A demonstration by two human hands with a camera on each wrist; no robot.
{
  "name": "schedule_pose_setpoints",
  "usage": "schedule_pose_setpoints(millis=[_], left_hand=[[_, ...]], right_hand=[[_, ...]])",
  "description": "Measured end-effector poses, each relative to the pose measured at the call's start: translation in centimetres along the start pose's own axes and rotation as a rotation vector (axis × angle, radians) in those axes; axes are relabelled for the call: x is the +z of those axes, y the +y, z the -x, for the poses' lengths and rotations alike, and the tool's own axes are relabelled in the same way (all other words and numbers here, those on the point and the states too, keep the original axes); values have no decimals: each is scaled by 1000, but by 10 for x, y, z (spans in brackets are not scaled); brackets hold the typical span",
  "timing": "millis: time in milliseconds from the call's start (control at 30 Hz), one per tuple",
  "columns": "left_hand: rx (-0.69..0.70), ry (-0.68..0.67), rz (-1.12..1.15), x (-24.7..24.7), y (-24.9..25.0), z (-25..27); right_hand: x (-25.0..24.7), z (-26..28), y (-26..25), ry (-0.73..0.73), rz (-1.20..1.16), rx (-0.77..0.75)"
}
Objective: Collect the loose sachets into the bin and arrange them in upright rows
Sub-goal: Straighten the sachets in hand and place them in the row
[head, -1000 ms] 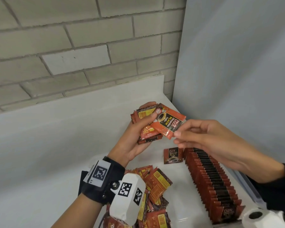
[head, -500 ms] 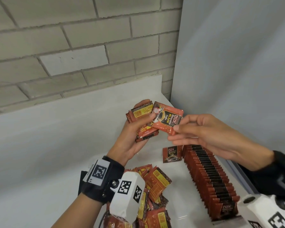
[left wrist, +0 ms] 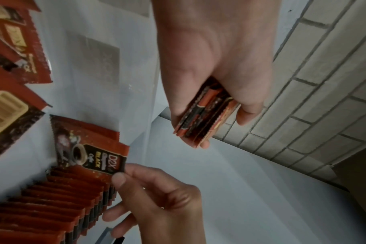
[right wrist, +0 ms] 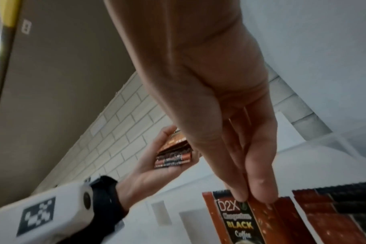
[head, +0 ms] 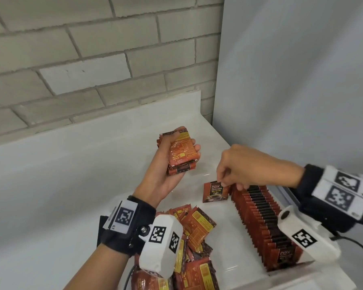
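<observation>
The left hand grips a stack of sachets above the bin. The right hand has its fingers pinching the top edge of one upright sachet at the row's far end; loose sachets lie nearer.

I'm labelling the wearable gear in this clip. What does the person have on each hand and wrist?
Both hands are bare. The left wrist carries a black strap with a white square-patterned black marker tag, and a rounded white camera housing bearing two more markers; a dark cable hangs below it. The right wrist has the same black strap, white marker tags, a white housing with a round lens, and a black cable.
</observation>
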State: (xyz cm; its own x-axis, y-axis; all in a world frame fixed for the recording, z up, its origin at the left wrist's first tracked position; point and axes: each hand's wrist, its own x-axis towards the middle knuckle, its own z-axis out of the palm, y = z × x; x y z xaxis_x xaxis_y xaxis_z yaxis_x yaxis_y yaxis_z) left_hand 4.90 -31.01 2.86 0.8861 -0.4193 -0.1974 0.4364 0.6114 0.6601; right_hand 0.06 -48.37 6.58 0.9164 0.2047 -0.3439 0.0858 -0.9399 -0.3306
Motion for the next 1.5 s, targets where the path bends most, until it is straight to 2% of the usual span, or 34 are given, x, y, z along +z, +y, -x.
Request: schedule_pose_setpoints(millis=[167,333,667,933,1067,1233,1400,1500], left_hand=[[-34,-30,-23,-1,-1,1],[-28,-55,-90,-2,-2,-1],[-30,-86,-209,-3,-3,0],[-46,-103,-233,-5,-4,-1],[-37,-128,-239,-5,-4,-1],[-21,-155,-272,-5,-5,-1],[-28,-210,-285,-5,-6,0],[-37,-227,-290,-4,-5,1]], right_hand=[[6,-8,-5,-5,144,-23],[9,-11,-1,-26,177,-24],[10,-11,2,-50,151,-25],[9,-6,7,-9,73,8],[-6,0,11,-64,-96,67],[-23,14,9,-140,-599,28],[-13,17,3,-8,-887,11],[-9,17,4,85,-973,19]])
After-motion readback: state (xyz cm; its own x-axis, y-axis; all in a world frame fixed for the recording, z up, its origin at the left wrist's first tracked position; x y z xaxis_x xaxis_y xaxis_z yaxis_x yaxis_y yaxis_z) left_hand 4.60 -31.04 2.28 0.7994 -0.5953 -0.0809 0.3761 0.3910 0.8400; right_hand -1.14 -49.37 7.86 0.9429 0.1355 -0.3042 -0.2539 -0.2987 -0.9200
